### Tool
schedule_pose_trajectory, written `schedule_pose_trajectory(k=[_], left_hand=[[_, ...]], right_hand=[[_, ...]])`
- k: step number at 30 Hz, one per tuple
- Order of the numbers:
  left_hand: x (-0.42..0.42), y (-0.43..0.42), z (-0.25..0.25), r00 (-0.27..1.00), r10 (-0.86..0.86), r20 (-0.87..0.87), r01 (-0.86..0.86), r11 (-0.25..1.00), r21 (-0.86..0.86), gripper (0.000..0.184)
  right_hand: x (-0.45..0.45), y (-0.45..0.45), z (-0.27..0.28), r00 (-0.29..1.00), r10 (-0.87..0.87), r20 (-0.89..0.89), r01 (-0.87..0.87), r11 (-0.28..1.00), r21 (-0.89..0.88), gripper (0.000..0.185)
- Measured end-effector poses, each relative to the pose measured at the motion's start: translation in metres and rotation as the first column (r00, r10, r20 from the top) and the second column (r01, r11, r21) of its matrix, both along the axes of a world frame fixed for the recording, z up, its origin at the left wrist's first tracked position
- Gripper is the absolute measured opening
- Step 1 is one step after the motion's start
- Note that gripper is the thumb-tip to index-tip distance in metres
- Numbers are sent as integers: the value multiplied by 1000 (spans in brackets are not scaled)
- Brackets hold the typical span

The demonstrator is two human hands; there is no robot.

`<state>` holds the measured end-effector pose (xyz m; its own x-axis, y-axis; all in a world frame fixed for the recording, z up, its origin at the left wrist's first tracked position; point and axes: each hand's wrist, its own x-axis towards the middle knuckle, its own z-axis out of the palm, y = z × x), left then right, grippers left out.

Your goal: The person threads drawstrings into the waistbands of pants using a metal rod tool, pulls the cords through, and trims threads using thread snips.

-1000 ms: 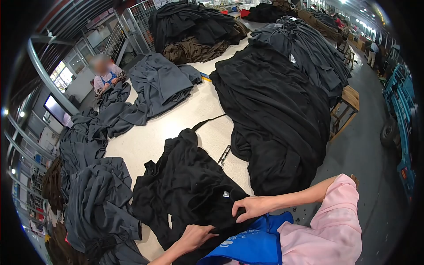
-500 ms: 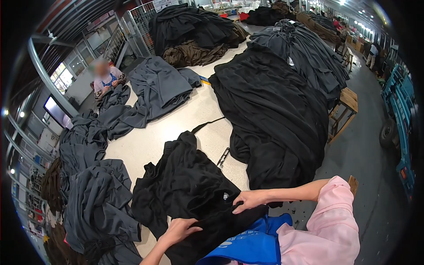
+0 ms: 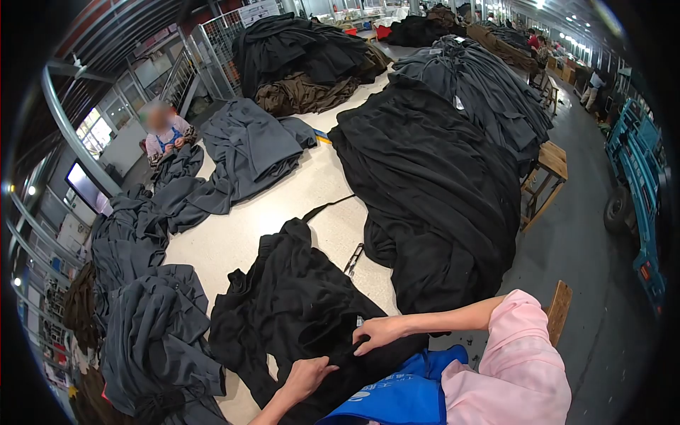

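Observation:
A black garment [image 3: 283,297] lies rumpled at the table's near edge, its closest part drawn against the front of my blue apron [image 3: 397,395]. My left hand [image 3: 308,375] pinches its cloth near the bottom of the view. Slightly up and to the right, my right hand [image 3: 379,333] grips the same garment with thumb and fingers closed. Beside the right fingertips shows a small white label [image 3: 359,321]. A dark opening in the cloth lies just beyond the hands. Past the garment, what looks like a pair of thread snips [image 3: 353,259] rests on the table.
A large black garment pile [image 3: 432,191] stands at right, with grey garments [image 3: 152,333] along the left. More heaps fill the table's far end. Across the table [image 3: 212,244], a co-worker [image 3: 168,134] handles grey cloth. A wooden stool [image 3: 549,166] and blue cart [image 3: 637,191] are at right.
My hands have come closer together, the left moving right and the right moving left. The cloth between them has bunched, and a dark opening shows beyond them.

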<state>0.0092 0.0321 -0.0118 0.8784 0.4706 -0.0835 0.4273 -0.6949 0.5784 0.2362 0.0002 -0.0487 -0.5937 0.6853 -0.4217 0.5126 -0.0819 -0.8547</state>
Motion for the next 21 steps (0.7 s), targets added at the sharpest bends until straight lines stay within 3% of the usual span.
schedule_pose_trajectory(k=[2,3,5,10,11,15,17,21], left_hand=[[-4,1,-5,999,46,22,-46,999,-6,35],[-9,4,-6,997,73,-4,-73,997,-9,34],[-10,6,-12,993,117,-24,-117,993,-16,34],[1,17,-27,981,31,189,-45,996,72,29],[-1,22,-27,995,38,93,-47,994,97,27],[-18,32,-53,875,288,389,-361,924,129,14],[-37,47,-50,819,379,430,-529,790,310,10],[-107,85,-56,535,639,552,-844,438,310,9]], right_hand=[[8,-6,-9,992,-127,-1,114,895,432,43],[11,-7,0,992,-124,2,111,895,432,43],[18,-11,31,963,-184,195,81,893,442,38],[6,-14,37,917,-339,210,170,809,563,29],[3,-9,27,913,-371,168,222,800,558,27],[-3,11,-17,868,-493,54,409,773,484,24],[-15,22,-22,877,-480,39,398,769,501,24],[-38,47,-29,883,-467,42,368,747,554,25]])
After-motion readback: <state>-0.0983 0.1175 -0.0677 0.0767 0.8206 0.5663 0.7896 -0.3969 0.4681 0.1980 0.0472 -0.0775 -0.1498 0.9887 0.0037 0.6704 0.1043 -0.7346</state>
